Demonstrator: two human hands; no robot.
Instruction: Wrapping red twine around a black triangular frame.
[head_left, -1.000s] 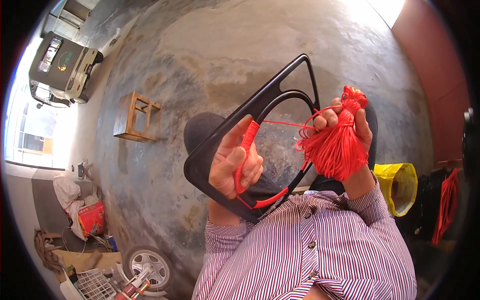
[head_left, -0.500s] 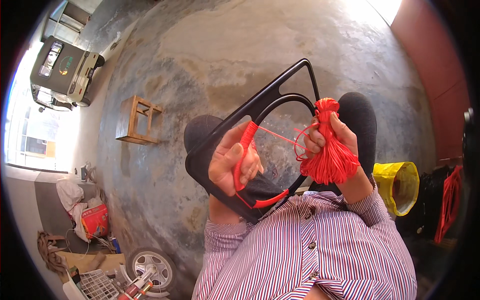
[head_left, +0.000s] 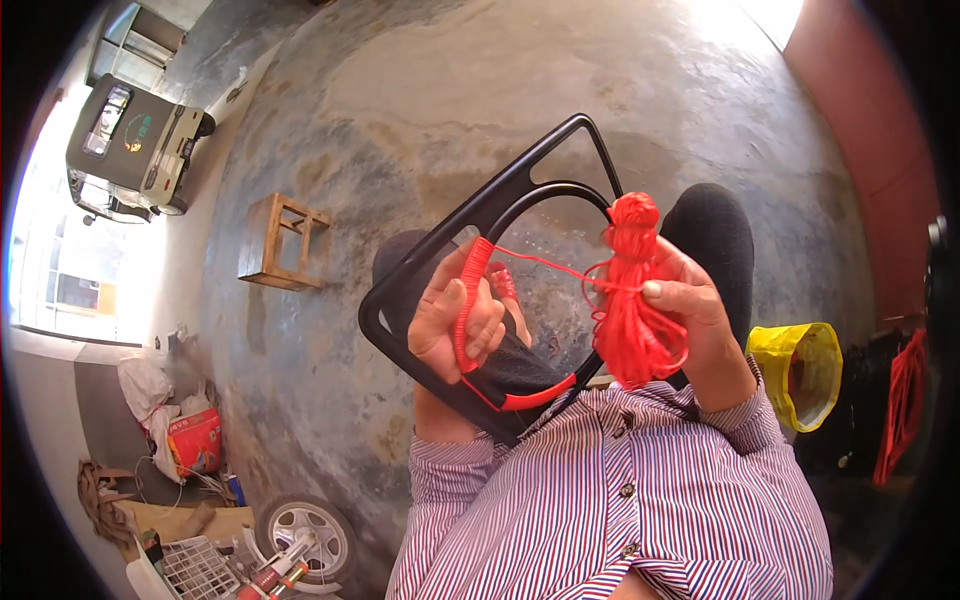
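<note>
Black frame (head_left: 520,200) is gripped by left hand (head_left: 462,322) at its red-wound inner rim; only the lower-left arc is wrapped, the upper curve left bare. Right of frame, red cord hank (head_left: 628,300) is clasped by right hand (head_left: 690,310).

Both striped-sleeved forearms rise from the lower edge, the left hand (head_left: 463,322) curled shut with fingers wrapped forward and thumb up, the right hand (head_left: 690,315) closed beside it, thumb pressed across its fingertips.
</note>
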